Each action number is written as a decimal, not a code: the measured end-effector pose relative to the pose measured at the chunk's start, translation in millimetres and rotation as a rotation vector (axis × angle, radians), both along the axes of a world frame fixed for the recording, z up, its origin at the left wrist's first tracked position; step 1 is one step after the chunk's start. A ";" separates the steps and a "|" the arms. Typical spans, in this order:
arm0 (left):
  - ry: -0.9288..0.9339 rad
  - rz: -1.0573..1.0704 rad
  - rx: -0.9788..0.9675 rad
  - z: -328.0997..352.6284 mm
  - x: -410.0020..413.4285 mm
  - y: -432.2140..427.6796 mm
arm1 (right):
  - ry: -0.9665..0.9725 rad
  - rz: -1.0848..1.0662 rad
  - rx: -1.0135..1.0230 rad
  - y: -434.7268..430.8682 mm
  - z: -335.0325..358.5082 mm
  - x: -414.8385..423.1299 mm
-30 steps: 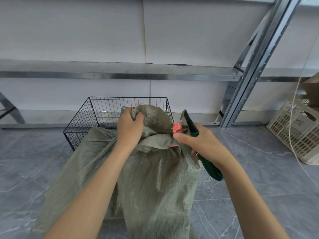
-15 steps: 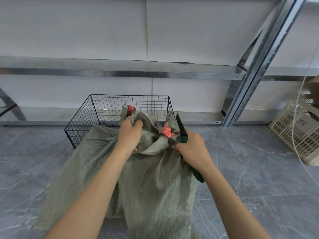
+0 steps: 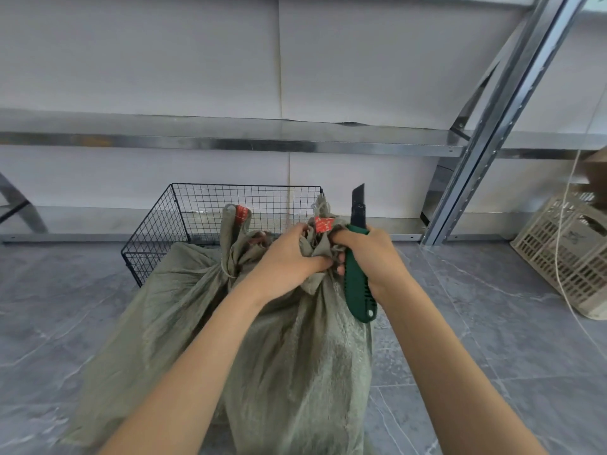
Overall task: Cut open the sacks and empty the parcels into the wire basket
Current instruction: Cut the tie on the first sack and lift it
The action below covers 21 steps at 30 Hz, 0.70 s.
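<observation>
Wire basket (image 3: 210, 218) stands beyond the left hand (image 3: 289, 257), which grips the woven sack (image 3: 295, 372) by its bunched neck, body below both hands. Right hand (image 3: 374, 254) clasps a green utility knife (image 3: 356, 284), blade up. Fabric judged limp and slippery: hold the neck.

The sack (image 3: 295, 372) in front of me is a dull olive green with a fine woven weave, and so is the second sack (image 3: 157, 316) beside it; each has a bright red tag (image 3: 324, 223) at its neck. The knife (image 3: 358, 280) in my right hand (image 3: 371, 254) has a deep green handle and a black blade, and the wire basket (image 3: 213, 205) is a black square grid. The floor (image 3: 492, 356) is grey tile with pale marble veins, the wall (image 3: 164, 60) off-white, the shelf rail (image 3: 230, 142) silvery metal, the crate (image 3: 565, 257) a beige lattice.
</observation>
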State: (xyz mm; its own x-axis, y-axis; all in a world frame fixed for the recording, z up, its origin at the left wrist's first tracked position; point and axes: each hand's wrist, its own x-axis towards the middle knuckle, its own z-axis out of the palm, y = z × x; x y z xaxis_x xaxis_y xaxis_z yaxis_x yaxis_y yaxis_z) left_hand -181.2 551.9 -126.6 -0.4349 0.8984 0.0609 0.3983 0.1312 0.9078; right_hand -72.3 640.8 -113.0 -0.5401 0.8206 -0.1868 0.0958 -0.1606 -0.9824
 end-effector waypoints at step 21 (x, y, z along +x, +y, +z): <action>0.196 0.319 0.083 87.1 -57.8 6.7 | -0.065 0.106 -0.151 10.2 96.5 -58.6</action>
State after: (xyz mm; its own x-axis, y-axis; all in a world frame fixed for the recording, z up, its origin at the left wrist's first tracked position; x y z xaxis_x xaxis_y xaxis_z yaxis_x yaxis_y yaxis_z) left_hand -238.9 558.6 -39.5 -0.6646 0.7084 0.2374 0.5165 0.2060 0.8311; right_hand -131.0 651.0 -16.5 -0.6049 0.7195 -0.3411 0.1827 -0.2916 -0.9389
